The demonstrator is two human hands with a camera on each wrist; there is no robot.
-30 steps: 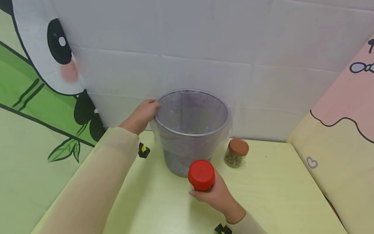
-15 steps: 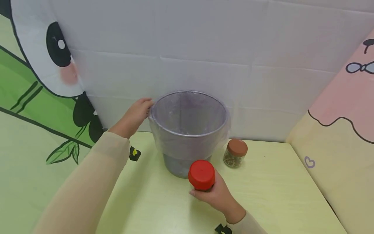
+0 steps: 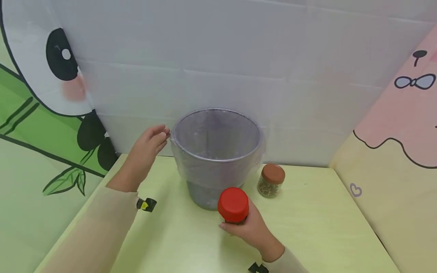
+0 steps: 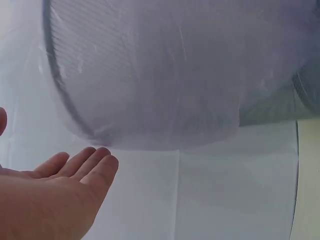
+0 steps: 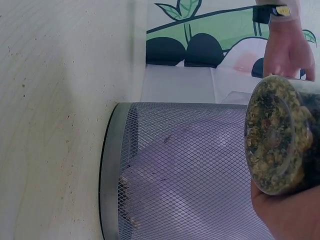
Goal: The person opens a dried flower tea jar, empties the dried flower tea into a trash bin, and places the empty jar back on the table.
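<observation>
My right hand (image 3: 254, 231) grips a clear jar with a red lid (image 3: 233, 204), held upright in front of the bin. Through the jar's clear bottom (image 5: 272, 135), the right wrist view shows dried yellowish and dark plant bits. A grey mesh wastebasket (image 3: 201, 193) stands on the table, lined with a thin see-through plastic bag (image 3: 218, 172) folded over its rim. Beside the rim's left side is my left hand (image 3: 141, 157), its fingers extended and holding nothing. Its fingertips (image 4: 102, 152) are right by the bagged rim in the left wrist view.
A second jar (image 3: 271, 182), with a brown lid and dried bits inside, stands to the right of the wastebasket. The pale yellow table (image 3: 307, 227) meets a white wall sheet (image 3: 307, 113) behind and printed cartoon panels (image 3: 379, 125) at the sides.
My left hand has let go of the wastebasket's rim and drawn back to the left, its fingers extending. The right hand keeps holding the red-lidded jar at nearly the same place.
</observation>
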